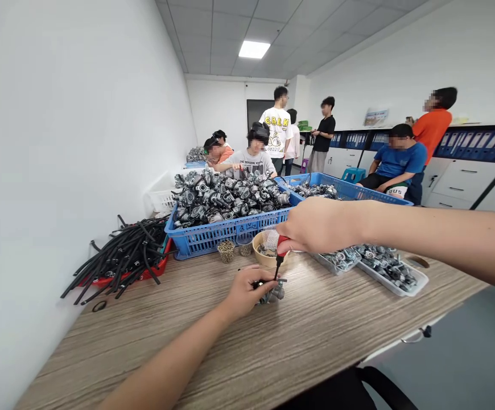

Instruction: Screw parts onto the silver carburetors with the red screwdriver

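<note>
My right hand [316, 225] is closed around the red handle of a screwdriver [279, 259], which points down nearly upright. The tip meets a small silver metal part that looks like a carburetor [277, 292], low over the wooden table. My left hand [247, 290] grips this carburetor from the left, fingers and thumb wrapped over its top beside the screwdriver shaft. Much of the carburetor's left side is hidden by those fingers. Just beyond my hands stands a round tan bowl [261, 259] with small metal pieces in it.
Behind is a blue crate [196, 242] heaped with carburetors. Cups of brass fittings [226, 250] and small parts [244, 245] stand before it. Black hoses [132, 256] overflow a red tray at left. Right are trays of metal parts [390, 270]. Several people sit or stand farther back.
</note>
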The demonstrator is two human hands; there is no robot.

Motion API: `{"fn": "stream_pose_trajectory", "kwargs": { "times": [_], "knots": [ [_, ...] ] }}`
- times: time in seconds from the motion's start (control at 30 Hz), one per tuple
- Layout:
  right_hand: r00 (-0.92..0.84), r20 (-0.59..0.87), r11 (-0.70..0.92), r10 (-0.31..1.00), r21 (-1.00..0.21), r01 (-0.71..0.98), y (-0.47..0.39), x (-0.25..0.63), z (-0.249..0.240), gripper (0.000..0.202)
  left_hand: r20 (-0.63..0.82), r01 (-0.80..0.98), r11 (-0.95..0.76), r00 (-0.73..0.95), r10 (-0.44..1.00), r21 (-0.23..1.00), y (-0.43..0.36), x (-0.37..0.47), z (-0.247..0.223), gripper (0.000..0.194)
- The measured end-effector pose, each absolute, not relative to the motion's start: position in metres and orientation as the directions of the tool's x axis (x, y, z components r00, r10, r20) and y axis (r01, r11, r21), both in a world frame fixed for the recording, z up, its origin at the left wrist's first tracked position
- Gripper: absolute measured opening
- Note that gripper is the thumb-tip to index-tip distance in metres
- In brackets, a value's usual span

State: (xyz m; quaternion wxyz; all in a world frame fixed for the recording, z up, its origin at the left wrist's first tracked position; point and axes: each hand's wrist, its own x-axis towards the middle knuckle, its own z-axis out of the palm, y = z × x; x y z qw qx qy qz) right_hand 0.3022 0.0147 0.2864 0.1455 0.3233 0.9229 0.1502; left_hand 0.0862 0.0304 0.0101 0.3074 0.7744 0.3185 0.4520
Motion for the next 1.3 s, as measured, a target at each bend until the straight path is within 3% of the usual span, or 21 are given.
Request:
{"fn": "stream_pose_trajectory", "kwargs": {
  "times": [0.1,0.2,0.27,0.4,0.57,0.83,1.0,1.1,1.13,1.23,1.3],
  "knots": [
    [-0.671,-0.236,0.689,0.703,0.46,0.56,0.014,0.3,0.287,0.063,0.496,0.224,-0.604,0.395,0.774,0.765,0.033,0.084,0.008,0.04],
    [-0.675,-0.205,0.673,0.708,0.483,0.56,0.011,0.305,0.287,0.063,0.487,0.236,-0.599,0.396,0.779,0.766,0.034,0.083,0.006,0.04],
    [-0.73,-0.176,0.716,0.661,0.441,0.542,0.012,0.312,0.288,0.055,0.486,0.239,-0.599,0.398,0.778,0.764,0.034,0.083,0.006,0.041],
    [-0.885,-0.176,0.89,0.432,0.245,0.385,0.018,0.326,0.291,0.023,0.488,0.239,-0.604,0.404,0.774,0.761,0.034,0.084,0.007,0.04],
    [-0.873,-0.207,0.88,0.441,0.292,0.375,0.021,0.324,0.292,0.009,0.485,0.253,-0.597,0.388,0.784,0.762,0.033,0.083,0.005,0.034],
    [-0.762,-0.204,0.76,0.614,0.415,0.5,0.032,0.32,0.284,0.054,0.484,0.274,-0.598,0.386,0.785,0.753,0.034,0.082,0.002,0.032],
    [-0.81,-0.185,0.825,0.556,0.239,0.511,0.029,0.336,0.286,0.047,0.485,0.266,-0.605,0.401,0.777,0.751,0.034,0.081,0.003,0.03],
    [-0.848,-0.248,0.883,0.469,0.145,0.446,0.021,0.341,0.288,0.024,0.488,0.252,-0.606,0.403,0.774,0.754,0.035,0.082,0.002,0.031],
    [-0.845,-0.268,0.886,0.463,0.165,0.433,0.02,0.342,0.288,0.018,0.489,0.25,-0.605,0.399,0.776,0.756,0.035,0.082,0.001,0.032],
    [-0.812,-0.293,0.856,0.505,0.292,0.426,0.019,0.337,0.286,0.03,0.496,0.249,-0.603,0.382,0.78,0.758,0.038,0.084,-0.002,0.034],
    [-0.793,-0.309,0.841,0.526,0.325,0.432,0.022,0.333,0.285,0.023,0.5,0.246,-0.604,0.376,0.78,0.758,0.038,0.084,-0.004,0.036]
  ]
}}
